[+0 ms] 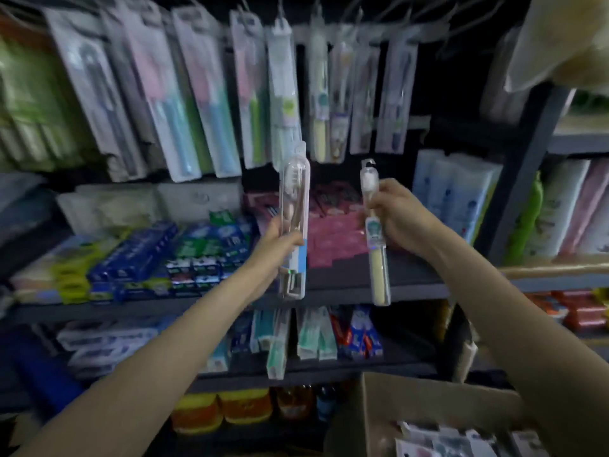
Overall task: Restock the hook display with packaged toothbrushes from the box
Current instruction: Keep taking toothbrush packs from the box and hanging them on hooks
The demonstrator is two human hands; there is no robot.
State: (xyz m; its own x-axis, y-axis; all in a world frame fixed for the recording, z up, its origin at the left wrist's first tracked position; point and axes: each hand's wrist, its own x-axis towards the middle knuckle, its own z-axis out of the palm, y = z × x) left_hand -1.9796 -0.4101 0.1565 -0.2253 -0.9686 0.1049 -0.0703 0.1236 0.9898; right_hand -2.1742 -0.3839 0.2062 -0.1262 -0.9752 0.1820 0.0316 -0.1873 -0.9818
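My left hand (275, 249) grips a clear flat toothbrush pack (294, 192) with a blue lower label, held upright below the hook display (329, 31). My right hand (400, 216) holds a slim pack with a pale yellow toothbrush (379, 268), its hanger tab pointing up. Both packs hang in the air just under the row of hanging toothbrush packs (283, 94). The cardboard box (428, 397) sits at the bottom right with more packs (445, 443) inside.
Toothpaste boxes (148, 258) fill the shelf behind my left arm, and pink packets (333, 239) lie between my hands. A lower shelf holds more tubes (306, 338). A dark upright post (524, 173) stands to the right, with bottles (557, 209) beyond it.
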